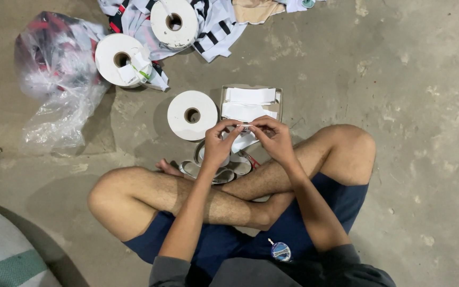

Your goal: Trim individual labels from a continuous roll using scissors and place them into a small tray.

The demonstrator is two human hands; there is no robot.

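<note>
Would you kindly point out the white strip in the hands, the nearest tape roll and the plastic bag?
white strip (245, 127): head view, its middle between the fingertips.
nearest tape roll (179, 112): head view, flat top face.
plastic bag (54, 79): head view, crumpled middle.

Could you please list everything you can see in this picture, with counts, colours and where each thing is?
tape rolls: three, white, on the floor; one just ahead of the hands, two farther off at upper left.
small strip: one, white, pinched between both hands.
box: one, brownish, ahead of the hands, holding white cut strips.
loose strip loops: a white tangle, on the floor by the crossed legs.
plastic bag: one, clear, at left, with reddish and dark contents.
striped cloth: white with dark stripes, at top, under a roll.
sack: one, white with a green band, bottom left.
floor: grey concrete.
left hand: holds the strip's left end.
right hand: holds its right end.
</note>
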